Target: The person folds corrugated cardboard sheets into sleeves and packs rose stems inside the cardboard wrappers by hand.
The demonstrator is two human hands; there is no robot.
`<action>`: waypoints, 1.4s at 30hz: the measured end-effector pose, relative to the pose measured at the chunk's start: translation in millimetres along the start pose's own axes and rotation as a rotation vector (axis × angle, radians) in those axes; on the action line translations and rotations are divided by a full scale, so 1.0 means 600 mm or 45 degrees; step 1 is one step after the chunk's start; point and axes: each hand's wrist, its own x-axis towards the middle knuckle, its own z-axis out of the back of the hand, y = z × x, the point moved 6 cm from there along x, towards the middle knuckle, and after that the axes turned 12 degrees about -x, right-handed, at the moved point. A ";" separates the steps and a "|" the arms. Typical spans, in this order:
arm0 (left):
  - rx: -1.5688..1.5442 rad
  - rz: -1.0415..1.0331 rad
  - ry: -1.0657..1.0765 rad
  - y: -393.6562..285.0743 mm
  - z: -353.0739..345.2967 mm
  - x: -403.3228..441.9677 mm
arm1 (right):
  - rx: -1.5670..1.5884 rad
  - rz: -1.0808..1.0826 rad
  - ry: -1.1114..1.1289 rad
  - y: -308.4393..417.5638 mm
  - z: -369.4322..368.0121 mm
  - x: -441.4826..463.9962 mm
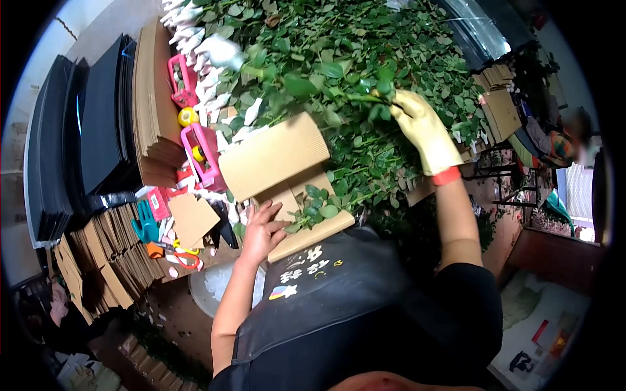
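Note:
My right hand (424, 130), in a pale yellow rubber glove with a red band at the wrist, grips a leafy rose stem (355, 96). The stem points left across the pile, and a white-sleeved flower head (223, 52) at its far end is blurred. My bare left hand (259, 231) lies with fingers spread on a folded cardboard wrapper (313, 242) in front of my apron. A few leafy stems (319, 207) rest in that wrapper. Its raised corrugated flap (277, 156) stands just beyond my left fingers.
A large heap of leafy stems (404, 45) covers the table, white-sleeved heads at left. Pink tape dispensers (202, 156), scissors (188, 259) and a teal glove (145, 223) lie left, near stacked cardboard (153, 104). Another person (561, 140) is at far right.

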 end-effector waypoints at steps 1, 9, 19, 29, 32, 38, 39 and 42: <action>0.009 -0.024 0.005 0.004 -0.002 -0.001 | 0.155 -0.007 0.145 -0.005 -0.001 -0.022; -0.346 0.112 -0.144 0.037 -0.003 -0.009 | 0.052 0.581 0.430 0.077 -0.009 -0.114; -0.174 0.071 -0.035 0.036 -0.014 -0.010 | 0.810 -0.478 1.072 -0.101 -0.148 -0.227; -0.094 0.038 0.012 0.016 -0.003 0.001 | -0.424 0.070 0.618 0.087 -0.293 0.018; -0.114 0.040 0.005 0.015 -0.002 -0.001 | -0.478 0.211 0.800 0.076 -0.387 0.036; -0.148 0.024 -0.037 0.014 -0.004 -0.004 | -0.238 -0.045 0.029 -0.026 -0.170 0.111; -0.267 0.125 -0.031 0.016 -0.004 -0.006 | -0.242 -0.020 0.012 -0.059 -0.165 0.104; -0.101 -0.013 -0.049 0.021 -0.007 -0.003 | -0.186 -0.199 -0.075 -0.079 -0.100 0.114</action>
